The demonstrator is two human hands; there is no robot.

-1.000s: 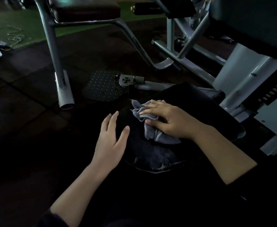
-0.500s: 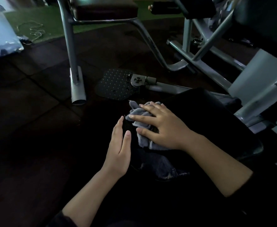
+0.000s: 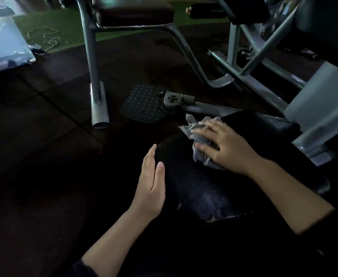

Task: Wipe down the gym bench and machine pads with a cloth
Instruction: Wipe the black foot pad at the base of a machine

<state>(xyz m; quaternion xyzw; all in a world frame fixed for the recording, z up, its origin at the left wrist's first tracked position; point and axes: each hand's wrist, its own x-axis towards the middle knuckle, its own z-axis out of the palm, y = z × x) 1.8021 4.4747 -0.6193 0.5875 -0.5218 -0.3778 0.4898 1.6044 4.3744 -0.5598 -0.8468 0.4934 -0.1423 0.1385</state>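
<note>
A crumpled grey cloth is pressed onto the dark seat pad of a gym machine by the right hand, whose fingers are spread nearly straight over the fabric rather than curled round it. The flat palm seems chosen so that the cloth can be pushed across the upholstery with even pressure. The cloth lies near the far end of the pad, bunched under the fingers, with loose corners showing beyond the fingertips.

The left hand is held open, fingers straight and together, edge-on beside the near left rim of the pad; whether it touches the rim cannot be told in the dim light. It is probably placed there to steady the pad or the body during wiping.

Worn, cracked vinyl is seen at the near edge of the pad, so a light pass may be wise there. Beyond the pad a studded footplate rests on the dark rubber floor, joined to the grey machine frame. A second bench with a padded seat stands further back, apparently not yet being wiped.
</note>
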